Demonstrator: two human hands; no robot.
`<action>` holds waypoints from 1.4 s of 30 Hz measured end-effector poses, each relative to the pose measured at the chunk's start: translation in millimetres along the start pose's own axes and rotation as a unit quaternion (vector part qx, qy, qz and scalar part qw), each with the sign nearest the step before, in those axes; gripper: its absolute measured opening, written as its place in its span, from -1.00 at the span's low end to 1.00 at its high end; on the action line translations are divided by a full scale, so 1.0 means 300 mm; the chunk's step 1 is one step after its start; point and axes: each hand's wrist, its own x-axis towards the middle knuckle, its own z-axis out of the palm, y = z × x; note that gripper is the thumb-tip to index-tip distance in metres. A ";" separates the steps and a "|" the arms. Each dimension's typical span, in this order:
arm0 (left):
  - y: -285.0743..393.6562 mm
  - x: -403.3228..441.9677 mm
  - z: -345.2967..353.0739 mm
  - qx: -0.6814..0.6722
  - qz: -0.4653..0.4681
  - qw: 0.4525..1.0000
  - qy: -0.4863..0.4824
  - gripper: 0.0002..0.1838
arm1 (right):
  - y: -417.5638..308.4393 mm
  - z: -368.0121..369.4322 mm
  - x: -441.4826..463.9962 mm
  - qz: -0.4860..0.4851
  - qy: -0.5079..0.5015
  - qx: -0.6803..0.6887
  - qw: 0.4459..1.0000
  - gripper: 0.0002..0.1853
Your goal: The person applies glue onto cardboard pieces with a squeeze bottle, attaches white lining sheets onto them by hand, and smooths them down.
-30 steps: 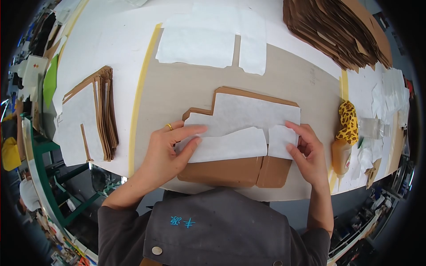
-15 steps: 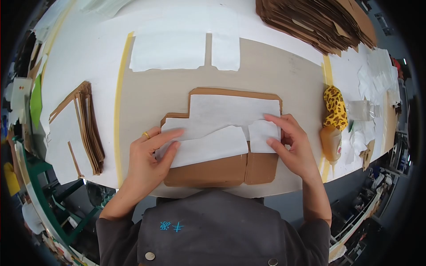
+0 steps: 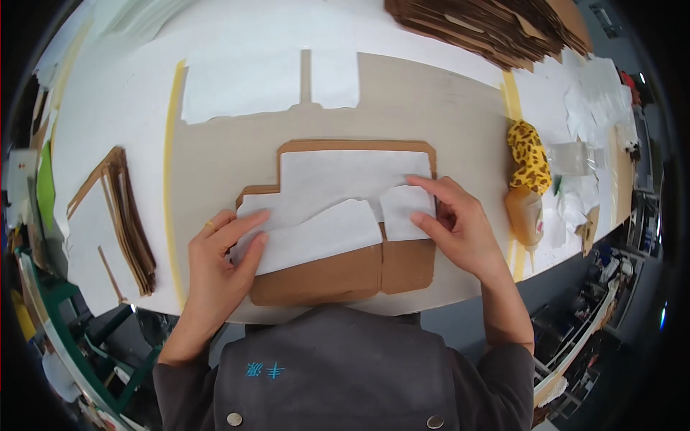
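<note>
Here's the white sheet (image 3: 338, 172), mid-view over brown card (image 3: 323, 274), touched from two sides!
Left hand (image 3: 224, 251) at the sheet's eight o'clock, right hand (image 3: 460, 221) at three, thumb and forefinger spread on both, other fingers partly hidden; farther out at three, an amber bottle (image 3: 524, 215) touches spotted cloth (image 3: 528, 156).

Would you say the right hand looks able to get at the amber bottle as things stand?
Probably yes: the amber bottle lies to the right of the right hand, with nothing visibly standing between them, though that hand would have to leave the white sheet.
</note>
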 end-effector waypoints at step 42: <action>-0.054 -0.022 0.001 0.011 0.003 1.000 0.023 -0.71 | -0.005 0.021 -0.001 -0.001 0.040 -0.062 0.997 -0.54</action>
